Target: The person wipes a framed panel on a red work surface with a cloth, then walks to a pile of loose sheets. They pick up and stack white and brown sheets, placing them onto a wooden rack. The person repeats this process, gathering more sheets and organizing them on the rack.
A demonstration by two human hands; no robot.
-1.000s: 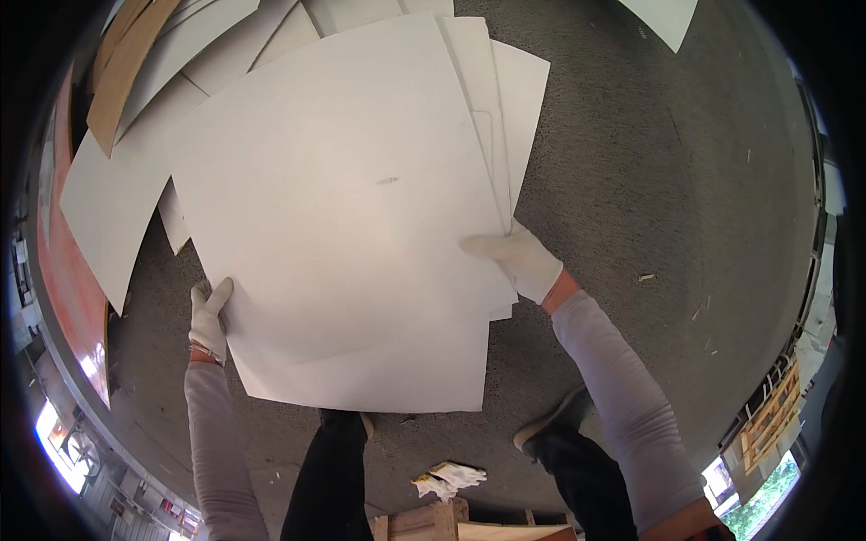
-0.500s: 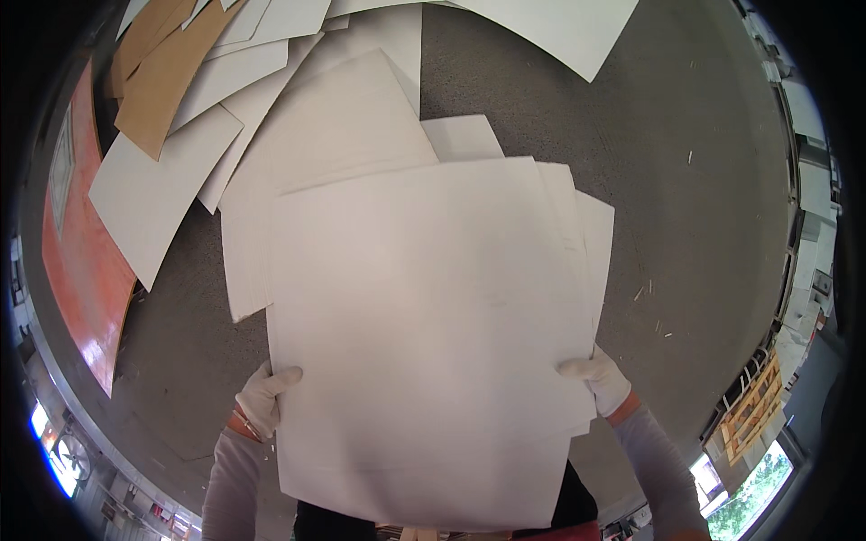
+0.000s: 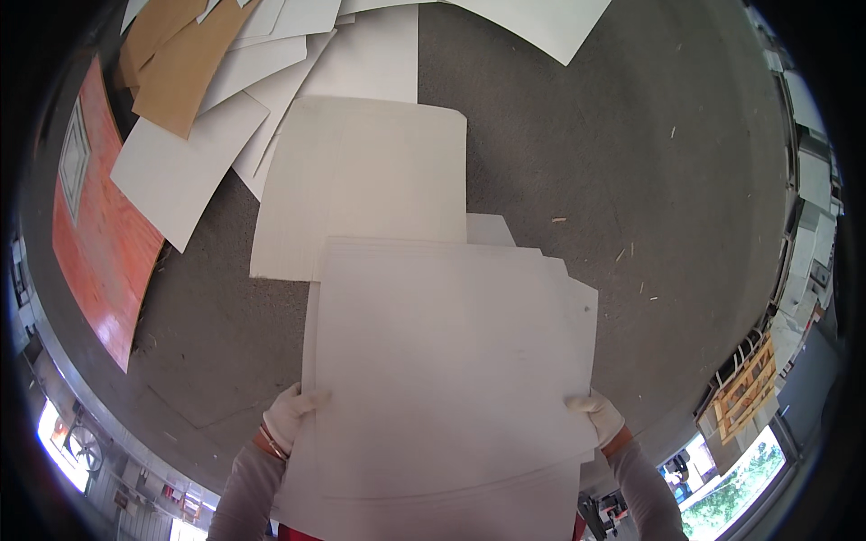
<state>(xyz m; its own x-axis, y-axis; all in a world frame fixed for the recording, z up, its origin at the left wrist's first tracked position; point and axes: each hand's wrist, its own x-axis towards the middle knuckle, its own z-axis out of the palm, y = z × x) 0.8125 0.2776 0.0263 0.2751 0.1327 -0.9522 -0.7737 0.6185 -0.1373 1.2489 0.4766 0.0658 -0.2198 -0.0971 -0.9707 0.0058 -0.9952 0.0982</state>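
Both of my gloved hands grip a stack of large white sheets (image 3: 451, 361) by its opposite side edges. My left hand (image 3: 290, 417) is closed on the left edge, its thumb lying on top of the sheets. At the right edge my right hand (image 3: 599, 418) is closed the same way, thumb on top and the other fingers hidden beneath. The sheets overlap unevenly, with corners sticking out at the far right. Just beyond the stack lies a cream-white sheet (image 3: 370, 180), its near edge partly covered; whether it touches the stack I cannot tell.
More white sheets (image 3: 194, 162) and brown sheets (image 3: 189, 81) lie scattered at the far left on the grey floor (image 3: 649, 180). A reddish panel (image 3: 104, 243) lies at the left. Small wood splinters dot the floor. A wooden pallet (image 3: 744, 388) stands at the right.
The stack has come nearer to me with both hands, which are a little closer together. More of the cream-white sheet beyond shows, and it sits straighter.
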